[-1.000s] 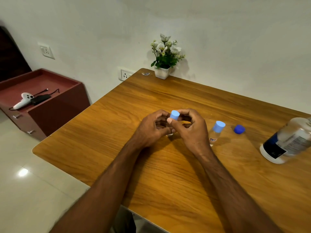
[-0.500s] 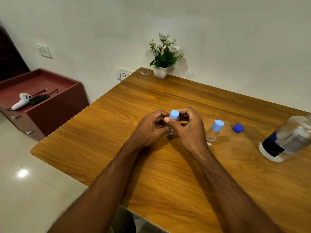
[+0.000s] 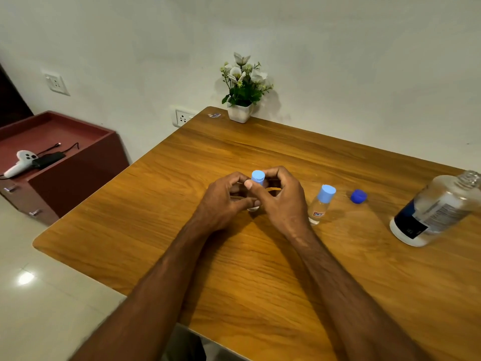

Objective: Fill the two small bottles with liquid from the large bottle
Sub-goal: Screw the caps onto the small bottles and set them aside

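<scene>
Both hands grasp one small bottle (image 3: 256, 207) between them: the left hand (image 3: 223, 201) wraps its body, and the right hand (image 3: 279, 201) pinches its light-blue cap (image 3: 258, 176). The second small bottle (image 3: 320, 204) stands just right of the right hand. The large bottle (image 3: 437, 209) stands well beyond it.

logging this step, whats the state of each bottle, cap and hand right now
small bottle in hands: upright on the table, light blue cap on
second small bottle: upright, capped, untouched
large bottle: standing, cap off, neck open
dark blue cap: loose on the table
left hand: gripping the small bottle's body
right hand: fingers at the light blue cap
</scene>
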